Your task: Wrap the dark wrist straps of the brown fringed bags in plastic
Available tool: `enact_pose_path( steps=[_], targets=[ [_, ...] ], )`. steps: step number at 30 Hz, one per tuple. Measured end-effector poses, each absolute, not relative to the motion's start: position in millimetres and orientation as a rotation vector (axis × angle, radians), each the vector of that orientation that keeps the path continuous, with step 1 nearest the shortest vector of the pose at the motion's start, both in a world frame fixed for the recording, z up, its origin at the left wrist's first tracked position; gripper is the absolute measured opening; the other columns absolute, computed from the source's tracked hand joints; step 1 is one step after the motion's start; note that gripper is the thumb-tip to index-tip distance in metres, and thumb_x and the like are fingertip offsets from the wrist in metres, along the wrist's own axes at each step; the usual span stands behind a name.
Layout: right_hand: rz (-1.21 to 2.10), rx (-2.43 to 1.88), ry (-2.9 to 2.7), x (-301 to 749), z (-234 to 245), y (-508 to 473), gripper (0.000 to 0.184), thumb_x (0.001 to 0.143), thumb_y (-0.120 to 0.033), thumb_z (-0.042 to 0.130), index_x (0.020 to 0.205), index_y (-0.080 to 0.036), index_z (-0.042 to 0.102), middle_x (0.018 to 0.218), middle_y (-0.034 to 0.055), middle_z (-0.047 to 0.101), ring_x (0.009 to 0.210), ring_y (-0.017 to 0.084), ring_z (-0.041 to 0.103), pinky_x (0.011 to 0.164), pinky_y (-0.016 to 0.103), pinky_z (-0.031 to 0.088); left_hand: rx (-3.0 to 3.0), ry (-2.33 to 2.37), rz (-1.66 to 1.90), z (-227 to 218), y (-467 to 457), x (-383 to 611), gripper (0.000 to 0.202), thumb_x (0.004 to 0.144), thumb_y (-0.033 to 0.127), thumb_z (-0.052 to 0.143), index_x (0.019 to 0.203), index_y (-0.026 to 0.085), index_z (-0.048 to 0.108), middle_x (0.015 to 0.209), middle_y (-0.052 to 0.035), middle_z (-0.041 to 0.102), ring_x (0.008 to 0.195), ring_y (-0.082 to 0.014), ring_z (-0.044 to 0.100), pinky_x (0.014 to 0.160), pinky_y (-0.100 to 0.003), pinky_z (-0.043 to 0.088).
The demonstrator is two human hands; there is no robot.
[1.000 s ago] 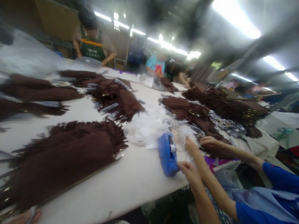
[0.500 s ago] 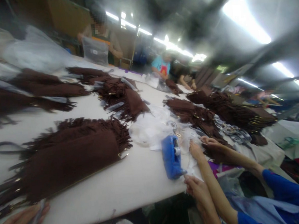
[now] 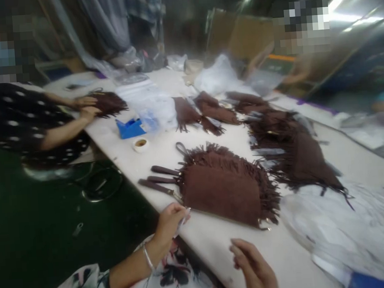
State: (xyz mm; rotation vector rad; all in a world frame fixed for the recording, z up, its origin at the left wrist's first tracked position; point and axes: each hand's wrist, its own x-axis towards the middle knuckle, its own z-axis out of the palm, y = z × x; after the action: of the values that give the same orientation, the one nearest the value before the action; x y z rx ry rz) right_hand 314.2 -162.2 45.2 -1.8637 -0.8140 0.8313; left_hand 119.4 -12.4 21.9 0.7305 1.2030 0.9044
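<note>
A stack of brown fringed bags (image 3: 224, 188) lies on the white table (image 3: 218, 243) in front of me, its straps (image 3: 161, 177) pointing left. My left hand (image 3: 170, 224), with a bracelet on the wrist, is pinched shut on a thin pale strip (image 3: 184, 216) just below the bag's near left corner. My right hand (image 3: 255, 269) hovers over the table's near edge with its fingers loosely apart and nothing in them.
At the left, a person in a dotted top has both hands on a fringed bag (image 3: 107, 103). Nearby are a blue tape dispenser (image 3: 130, 127), a small white roll (image 3: 141, 144) and clear plastic bags (image 3: 149, 104). More brown bags (image 3: 294, 150) and white wrapping (image 3: 349, 225) lie to the right.
The view has swung left, away from the co-worker in blue. Both my hands now show by the near fringed bags; before, only my left hand showed at the lower left corner.
</note>
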Motion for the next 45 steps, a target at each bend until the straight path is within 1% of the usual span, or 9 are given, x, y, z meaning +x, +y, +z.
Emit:
enact_pose_path(
  steps=[3, 5, 9, 17, 21, 28, 35, 40, 45],
  targets=[
    [1.002, -1.631, -1.152, 270, 43, -92, 0.027, 0.084, -0.041, 0.056, 0.095, -0.021, 0.071, 0.081, 0.0033, 0.067, 0.067, 0.017, 0.059, 0.062, 0.026, 0.050, 0.739, 1.181, 0.915, 22, -16, 116, 0.021, 0.063, 0.028, 0.075, 0.069, 0.015, 0.059, 0.062, -0.0003, 0.063, 0.059, -0.0128, 0.057, 0.059, -0.022, 0.040],
    [1.006, -1.539, -1.340, 253, 40, -60, 0.025, 0.087, -0.033, 0.051, 0.092, -0.021, 0.071, 0.076, 0.0016, 0.065, 0.068, 0.015, 0.058, 0.064, 0.024, 0.048, 0.754, 1.164, 0.935, 19, -16, 115, 0.019, 0.064, 0.027, 0.074, 0.070, 0.015, 0.060, 0.064, -0.0007, 0.064, 0.061, -0.0136, 0.057, 0.060, -0.022, 0.041],
    [0.963, -1.518, -1.548, 246, 37, -39, 0.025, 0.088, -0.024, 0.046, 0.093, -0.021, 0.070, 0.085, 0.0028, 0.067, 0.076, 0.016, 0.061, 0.069, 0.022, 0.046, 0.826, 1.156, 0.980, 9, -14, 113, 0.011, 0.067, 0.022, 0.069, 0.073, 0.016, 0.062, 0.069, -0.0005, 0.064, 0.067, -0.0146, 0.058, 0.065, -0.023, 0.043],
    [0.845, -1.715, -1.809, 249, 45, -33, 0.024, 0.089, -0.017, 0.046, 0.096, -0.025, 0.068, 0.085, 0.0017, 0.068, 0.080, 0.015, 0.063, 0.073, 0.021, 0.042, 0.829, 1.125, 0.931, 2, -17, 108, 0.009, 0.072, 0.021, 0.065, 0.079, 0.017, 0.063, 0.077, -0.0020, 0.067, 0.073, -0.0161, 0.061, 0.069, -0.023, 0.045],
    [0.768, -1.869, -1.893, 244, 55, -27, 0.021, 0.089, -0.015, 0.047, 0.094, -0.026, 0.063, 0.084, -0.0011, 0.069, 0.078, 0.015, 0.065, 0.067, 0.021, 0.037, 0.758, 1.105, 0.946, 5, -18, 108, 0.016, 0.070, 0.024, 0.070, 0.083, 0.018, 0.064, 0.084, -0.0040, 0.069, 0.080, -0.0179, 0.063, 0.074, -0.025, 0.046],
    [0.700, -2.081, -1.997, 243, 62, -19, 0.023, 0.084, -0.013, 0.052, 0.105, -0.022, 0.053, 0.079, -0.0002, 0.070, 0.072, 0.018, 0.067, 0.059, 0.024, 0.031, 0.775, 1.136, 0.953, 4, -20, 107, 0.019, 0.069, 0.023, 0.073, 0.084, 0.017, 0.064, 0.081, -0.0031, 0.068, 0.078, -0.0173, 0.063, 0.070, -0.023, 0.045],
    [0.759, -2.037, -1.898, 245, 59, -23, 0.024, 0.082, -0.011, 0.049, 0.104, -0.022, 0.051, 0.078, 0.0002, 0.069, 0.071, 0.018, 0.066, 0.059, 0.024, 0.032, 0.732, 1.161, 0.924, 14, -20, 109, 0.015, 0.073, 0.027, 0.071, 0.079, 0.015, 0.064, 0.075, -0.0028, 0.067, 0.071, -0.0146, 0.060, 0.065, -0.020, 0.043],
    [0.848, -1.946, -1.618, 243, 43, -33, 0.018, 0.087, -0.019, 0.047, 0.104, -0.022, 0.051, 0.078, -0.0009, 0.068, 0.071, 0.017, 0.065, 0.061, 0.022, 0.038, 0.516, 1.182, 0.924, 12, -15, 113, 0.019, 0.064, 0.025, 0.076, 0.072, 0.014, 0.063, 0.065, -0.0016, 0.065, 0.059, -0.0120, 0.058, 0.056, -0.019, 0.042],
    [0.701, -2.040, -1.431, 225, 40, -49, 0.021, 0.087, -0.015, 0.045, 0.104, -0.021, 0.054, 0.087, 0.0018, 0.070, 0.078, 0.018, 0.067, 0.065, 0.024, 0.041, 0.399, 1.123, 0.809, 16, -16, 108, 0.026, 0.057, 0.018, 0.081, 0.076, 0.013, 0.065, 0.068, -0.0033, 0.069, 0.059, -0.0157, 0.064, 0.056, -0.022, 0.049]
  ],
)
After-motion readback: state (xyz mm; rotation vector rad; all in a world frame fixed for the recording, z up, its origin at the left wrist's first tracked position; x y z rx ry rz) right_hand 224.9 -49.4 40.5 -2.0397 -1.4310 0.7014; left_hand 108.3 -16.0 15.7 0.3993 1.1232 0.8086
